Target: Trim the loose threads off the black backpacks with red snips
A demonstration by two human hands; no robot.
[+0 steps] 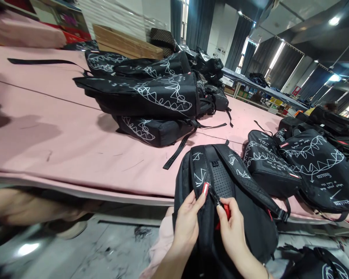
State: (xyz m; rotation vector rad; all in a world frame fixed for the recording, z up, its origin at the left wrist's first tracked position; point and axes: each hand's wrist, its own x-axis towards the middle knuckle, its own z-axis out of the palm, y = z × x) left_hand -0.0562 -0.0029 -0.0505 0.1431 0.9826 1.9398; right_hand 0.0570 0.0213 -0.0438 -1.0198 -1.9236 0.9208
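A black backpack [250, 217] with white scribbled lines stands in front of me at the table edge, its padded straps facing me. My left hand [189, 219] pinches a small red and white label [205, 188] on the left shoulder strap [200, 170]. Close beside it, my right hand [232, 223] is closed on a slim, shiny black piece [215, 195] pointing toward the label; its kind is unclear. Something red [227, 211] shows at the right fingers, partly hidden by them.
Across the pink-covered table [61, 128] lies a stack of black backpacks [163, 93]. More patterned backpacks [317, 166] lie to the right. Another black bag [317, 263] is low at the right. At the left, a person's blurred arm [23, 209] shows below the table edge.
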